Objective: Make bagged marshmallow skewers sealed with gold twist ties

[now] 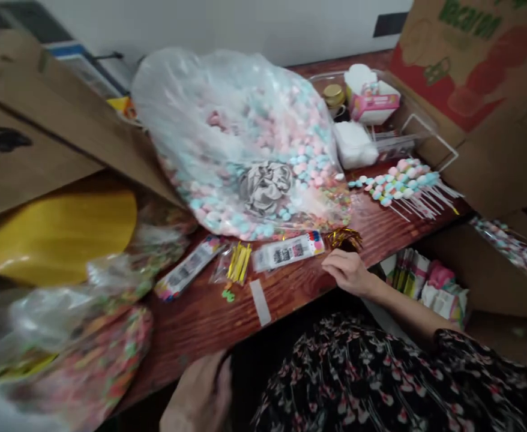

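My right hand (347, 273) rests at the table's front edge with its fingers curled together. Whatever it may hold is hidden. Just behind it lies a bunch of gold metallic ties (344, 238). My left hand (200, 390) is low in front of the table edge, smeared by motion, so its fingers do not show clearly. Between the hands lie a white strip (260, 303), small green candies (228, 296), yellow twist ties (239, 263) and printed clear sleeves (289, 251). A large clear bag of pink, blue and white marshmallows (308, 162) stands behind, with a grey scrunchie (267, 187) on it.
Marshmallow skewers (403, 180) are piled at the right, before a clear tray (425, 123). Cardboard boxes (466, 90) stand at the right and left. Bags of colourful gummies (110, 366) and a yellow sheet (65, 234) occupy the left. Packets (443, 294) sit below the table.
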A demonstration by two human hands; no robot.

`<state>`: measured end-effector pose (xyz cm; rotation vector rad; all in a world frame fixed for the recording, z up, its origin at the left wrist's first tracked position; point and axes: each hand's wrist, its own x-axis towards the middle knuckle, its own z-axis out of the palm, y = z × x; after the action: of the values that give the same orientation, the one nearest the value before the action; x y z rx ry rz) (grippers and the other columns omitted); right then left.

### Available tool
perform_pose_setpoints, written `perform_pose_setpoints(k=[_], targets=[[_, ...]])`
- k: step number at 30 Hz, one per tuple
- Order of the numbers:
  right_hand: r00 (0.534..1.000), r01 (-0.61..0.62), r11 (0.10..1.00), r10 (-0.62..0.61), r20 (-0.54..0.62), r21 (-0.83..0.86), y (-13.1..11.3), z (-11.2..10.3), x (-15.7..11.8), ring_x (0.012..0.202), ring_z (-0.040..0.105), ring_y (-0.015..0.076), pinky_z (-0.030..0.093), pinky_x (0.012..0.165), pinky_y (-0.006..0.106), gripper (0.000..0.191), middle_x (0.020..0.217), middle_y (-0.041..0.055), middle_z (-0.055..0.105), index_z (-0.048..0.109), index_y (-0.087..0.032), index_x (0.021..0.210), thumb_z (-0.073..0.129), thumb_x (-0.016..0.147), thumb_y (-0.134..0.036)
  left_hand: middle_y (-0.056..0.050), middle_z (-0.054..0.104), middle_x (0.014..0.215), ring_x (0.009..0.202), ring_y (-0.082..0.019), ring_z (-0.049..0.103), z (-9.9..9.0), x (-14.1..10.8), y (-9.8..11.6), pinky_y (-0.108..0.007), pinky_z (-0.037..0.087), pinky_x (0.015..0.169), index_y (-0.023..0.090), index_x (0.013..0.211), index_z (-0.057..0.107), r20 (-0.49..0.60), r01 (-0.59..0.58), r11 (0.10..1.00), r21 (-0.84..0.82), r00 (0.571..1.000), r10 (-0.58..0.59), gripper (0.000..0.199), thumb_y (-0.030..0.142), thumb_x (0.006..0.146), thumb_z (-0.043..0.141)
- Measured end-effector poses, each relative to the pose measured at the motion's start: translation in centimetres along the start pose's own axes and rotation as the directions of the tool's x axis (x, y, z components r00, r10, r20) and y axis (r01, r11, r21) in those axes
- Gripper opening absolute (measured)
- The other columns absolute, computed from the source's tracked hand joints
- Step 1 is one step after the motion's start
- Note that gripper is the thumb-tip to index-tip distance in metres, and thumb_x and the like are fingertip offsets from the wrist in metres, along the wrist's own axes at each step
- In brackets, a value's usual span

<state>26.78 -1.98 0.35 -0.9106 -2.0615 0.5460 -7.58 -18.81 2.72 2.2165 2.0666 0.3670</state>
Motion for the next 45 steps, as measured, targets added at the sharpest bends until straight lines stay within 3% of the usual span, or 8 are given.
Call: perform_pose_setpoints(k=[4, 7, 13, 20, 26, 31, 39, 45], targets=[[0.97, -0.197, 0.938, 0.144, -0.198, -0.285, 3.1, -3.9, -0.5, 0.077, 0.06, 0.0126, 0.046, 0.072, 0.024, 0.021, 0.085, 0.0058, 0.067, 0.068, -0.015, 0.091, 0.047, 0.093, -0.017, -0.013, 0.069, 0.105, 0.097, -0.027, 0.063, 2.5, 13.7, 7.0, -0.041, 0.053, 0.086, 0.017, 0.109, 0.065, -0.056, -0.448, 0.889, 0.099, 0.889, 0.454, 0.025, 0.023, 0.087, 0.054], [0.931, -0.354, 0.782, 0.245, -0.27, -0.512, 5.3, -7.6, -0.5, 0.083, 0.058, 0.0149, 0.043, 0.076, 0.026, 0.022, 0.089, 0.0067, 0.067, 0.069, -0.016, 0.092, 0.047, 0.093, -0.018, -0.016, 0.066, 0.113, 0.1, -0.029, 0.061, 4.4, 19.7, 11.1, -0.04, 0.053, 0.077, 0.014, 0.113, 0.063, 0.073, -0.512, 0.831, 0.217, 0.858, 0.509, 0.029, 0.021, 0.087, 0.053], [0.808, -0.518, 0.389, 0.516, -0.286, -0.762, 10.1, -13.7, -0.2, 0.096, 0.052, 0.0226, 0.035, 0.079, 0.032, 0.024, 0.101, 0.0127, 0.064, 0.067, -0.014, 0.101, 0.046, 0.092, -0.022, -0.013, 0.068, 0.105, 0.089, -0.025, 0.061, 6.8, 20.7, 11.0, -0.035, 0.051, 0.076, 0.013, 0.108, 0.065, 0.094, -0.548, 0.787, 0.284, 0.833, 0.546, 0.031, 0.007, 0.081, 0.052], [0.737, -0.538, 0.29, 0.617, -0.275, -0.791, 13.1, -13.0, 1.5, 0.092, 0.052, 0.0228, 0.029, 0.072, 0.032, 0.024, 0.103, 0.0145, 0.064, 0.066, -0.013, 0.097, 0.043, 0.091, -0.018, -0.006, 0.067, 0.083, 0.079, -0.02, 0.062, 7.5, 21.1, 9.6, -0.03, 0.051, 0.072, 0.018, 0.09, 0.064, -0.185, -0.549, 0.831, 0.091, 0.811, 0.555, 0.011, 0.011, 0.086, 0.056], [0.754, -0.541, 0.318, 0.595, -0.28, -0.779, 12.5, -14.5, 2.3, 0.077, 0.054, 0.0187, 0.025, 0.064, 0.031, 0.028, 0.091, 0.0113, 0.066, 0.065, -0.015, 0.094, 0.037, 0.094, -0.017, -0.006, 0.07, 0.089, 0.084, -0.021, 0.066, 6.3, 21.0, 9.7, -0.032, 0.053, 0.072, 0.021, 0.092, 0.066, -0.126, -0.49, 0.867, -0.091, 0.869, 0.478, 0.013, 0.033, 0.087, 0.063], [0.814, -0.58, 0.567, 0.417, -0.404, -0.584, 12.5, -15.2, 1.7, 0.078, 0.058, 0.0177, 0.034, 0.069, 0.027, 0.026, 0.085, 0.0089, 0.067, 0.065, -0.015, 0.088, 0.042, 0.094, -0.024, -0.009, 0.07, 0.1, 0.093, -0.02, 0.066, 4.1, 26.3, 14.4, -0.033, 0.054, 0.084, 0.02, 0.104, 0.066, -0.2, -0.596, 0.758, -0.266, 0.803, 0.561, 0.018, 0.028, 0.091, 0.056], [0.568, -0.532, 0.833, 0.483, -0.666, 0.15, 12.2, -10.5, -2.5, 0.072, 0.061, 0.0142, 0.047, 0.071, 0.026, 0.018, 0.079, -0.0005, 0.068, 0.069, -0.019, 0.09, 0.055, 0.088, -0.03, -0.021, 0.069, 0.102, 0.097, -0.027, 0.066, 7.5, 43.6, 30.0, -0.035, 0.05, 0.085, 0.006, 0.1, 0.07, 0.323, -0.567, 0.823, 0.04, 0.787, 0.526, 0.029, 0.017, 0.089, 0.046], [0.459, -0.456, 0.79, 0.603, -0.652, 0.41, 12.4, -10.4, -3.1, 0.073, 0.06, 0.0135, 0.047, 0.071, 0.026, 0.015, 0.078, -0.002, 0.067, 0.07, -0.02, 0.086, 0.059, 0.086, -0.03, -0.024, 0.067, 0.099, 0.095, -0.031, 0.067, 10.7, 44.5, 31.6, -0.038, 0.052, 0.079, 0.004, 0.105, 0.067, 0.385, -0.55, 0.826, 0.122, 0.794, 0.471, 0.033, 0.012, 0.089, 0.04]])
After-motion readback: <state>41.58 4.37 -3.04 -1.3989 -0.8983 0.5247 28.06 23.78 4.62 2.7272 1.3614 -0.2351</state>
